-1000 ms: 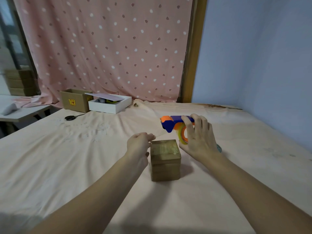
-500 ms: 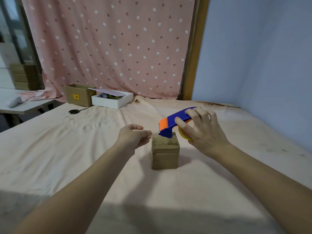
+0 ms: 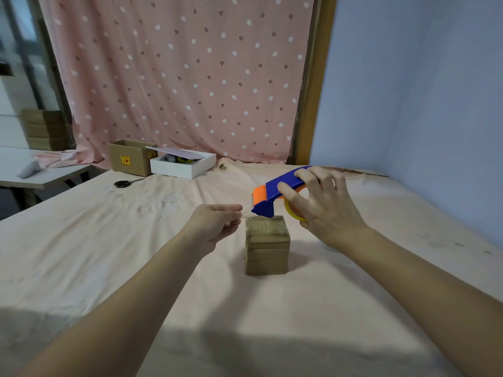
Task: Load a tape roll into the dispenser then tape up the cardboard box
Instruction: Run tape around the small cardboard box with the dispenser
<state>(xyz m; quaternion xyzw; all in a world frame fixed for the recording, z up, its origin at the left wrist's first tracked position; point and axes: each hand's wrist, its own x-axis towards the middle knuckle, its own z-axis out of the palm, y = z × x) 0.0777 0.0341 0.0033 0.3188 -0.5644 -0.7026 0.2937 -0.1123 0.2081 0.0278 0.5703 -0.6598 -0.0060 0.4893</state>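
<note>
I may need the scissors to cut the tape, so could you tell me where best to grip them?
Take the scissors by their dark handle loops, coming from the left hand's side. They lie flat on the cloth with loops toward the left and blades pointing right toward the white box.

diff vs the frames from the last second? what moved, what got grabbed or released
The right hand lifted the tape dispenser from behind the cardboard box to above its far top edge, nose tilted down, grip kept throughout. The left hand came off the box's left top corner and now pinches beside the nose; any tape strand is too faint to confirm. Box, scissors and the far boxes unchanged.
</note>
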